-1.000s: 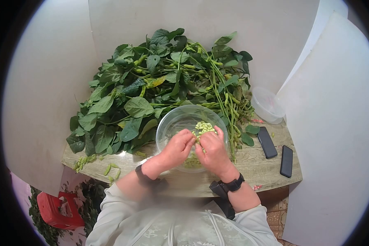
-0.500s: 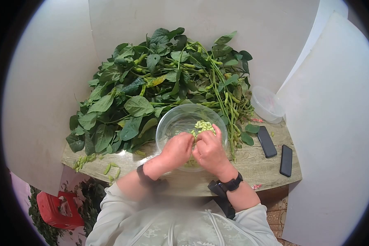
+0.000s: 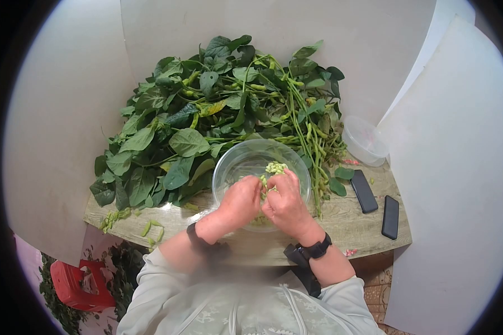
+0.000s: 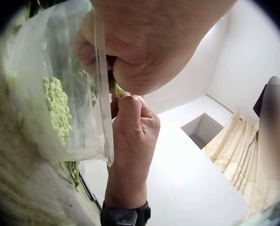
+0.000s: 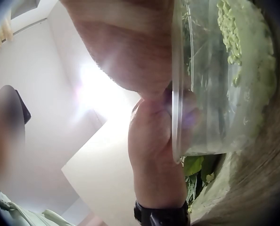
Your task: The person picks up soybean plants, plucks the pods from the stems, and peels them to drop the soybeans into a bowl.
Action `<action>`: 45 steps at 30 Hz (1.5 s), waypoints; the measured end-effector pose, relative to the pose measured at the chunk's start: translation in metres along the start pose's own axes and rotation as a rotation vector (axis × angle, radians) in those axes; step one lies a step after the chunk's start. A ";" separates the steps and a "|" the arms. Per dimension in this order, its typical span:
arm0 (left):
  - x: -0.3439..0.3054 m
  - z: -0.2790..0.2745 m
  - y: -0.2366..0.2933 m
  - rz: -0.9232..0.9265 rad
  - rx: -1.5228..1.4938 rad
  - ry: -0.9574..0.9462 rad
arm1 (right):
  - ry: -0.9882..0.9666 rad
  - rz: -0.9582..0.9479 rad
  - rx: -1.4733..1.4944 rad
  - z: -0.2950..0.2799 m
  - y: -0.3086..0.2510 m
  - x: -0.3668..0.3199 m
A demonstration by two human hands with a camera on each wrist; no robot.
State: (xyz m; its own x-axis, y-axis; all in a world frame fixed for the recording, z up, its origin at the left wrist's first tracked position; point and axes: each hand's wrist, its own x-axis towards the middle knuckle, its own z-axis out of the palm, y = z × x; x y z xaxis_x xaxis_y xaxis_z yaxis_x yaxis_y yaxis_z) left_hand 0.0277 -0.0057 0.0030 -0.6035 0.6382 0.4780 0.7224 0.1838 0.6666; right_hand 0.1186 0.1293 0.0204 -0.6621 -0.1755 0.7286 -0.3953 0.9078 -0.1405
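A clear plastic bowl (image 3: 224,162) stands at the table's front, with a heap of pale green shelled beans (image 3: 276,167) inside. Over its near half, my left hand (image 3: 239,202) and right hand (image 3: 288,207) meet with fingers curled. In the left wrist view a green bean pod (image 4: 117,88) shows between the fingertips, pinched from both sides. The hands hide most of the pod. From the right wrist side, the bowl's wall and my right hand cover the fingertips, while the beans (image 5: 229,33) show through the plastic.
Behind the bowl lies a big pile of leafy bean plants (image 3: 190,142) with pods. At right are a second clear tub (image 3: 365,142) and two black phone-like slabs (image 3: 364,192) (image 3: 390,218). Loose pods (image 3: 116,219) lie front left. A red stool (image 3: 78,287) stands below.
Both hands stay over the bowl, fingertips together. The right hand has shifted slightly up and left, covering more of the beans; the left hand has turned a little.
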 end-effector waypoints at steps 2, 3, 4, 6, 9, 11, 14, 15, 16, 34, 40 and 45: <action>0.002 0.003 -0.010 0.030 -0.056 0.002 | 0.003 0.010 0.023 0.000 0.001 0.000; 0.004 0.003 -0.013 0.060 -0.111 0.005 | 0.029 0.019 0.046 0.000 0.002 0.000; 0.005 0.001 -0.014 0.059 -0.111 0.004 | 0.054 0.028 0.070 0.000 0.002 0.000; 0.007 -0.002 -0.015 -0.083 -0.311 -0.080 | 0.064 0.090 0.132 0.000 0.005 -0.001; 0.006 0.001 -0.014 -0.060 -0.390 -0.011 | 0.080 0.152 0.197 -0.001 0.006 -0.001; 0.006 0.002 -0.013 -0.067 -0.402 0.007 | 0.086 0.160 0.201 -0.001 0.007 -0.001; 0.005 0.003 -0.016 -0.084 -0.407 0.023 | 0.092 0.079 0.159 -0.001 0.008 -0.002; 0.005 0.003 -0.018 -0.091 -0.396 0.022 | 0.085 0.075 0.149 0.000 0.007 -0.002; 0.004 0.004 -0.020 -0.093 -0.397 0.021 | 0.078 0.070 0.139 -0.001 0.007 -0.002; 0.009 -0.003 -0.022 -0.175 -0.929 -0.139 | 0.118 0.440 0.578 -0.019 0.005 0.000; 0.008 -0.007 -0.021 -0.205 -0.970 -0.202 | 0.517 0.681 0.976 -0.051 0.027 0.003; 0.008 -0.006 -0.019 -0.159 -1.017 -0.207 | 0.481 0.323 0.774 -0.086 0.041 -0.002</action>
State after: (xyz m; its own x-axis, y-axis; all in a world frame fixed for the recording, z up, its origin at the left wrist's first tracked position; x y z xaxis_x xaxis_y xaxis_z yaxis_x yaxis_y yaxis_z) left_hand 0.0070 -0.0090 -0.0026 -0.5280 0.7945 0.2999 -0.0419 -0.3771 0.9252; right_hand 0.1591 0.1995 0.0710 -0.5493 0.3694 0.7495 -0.6636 0.3523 -0.6599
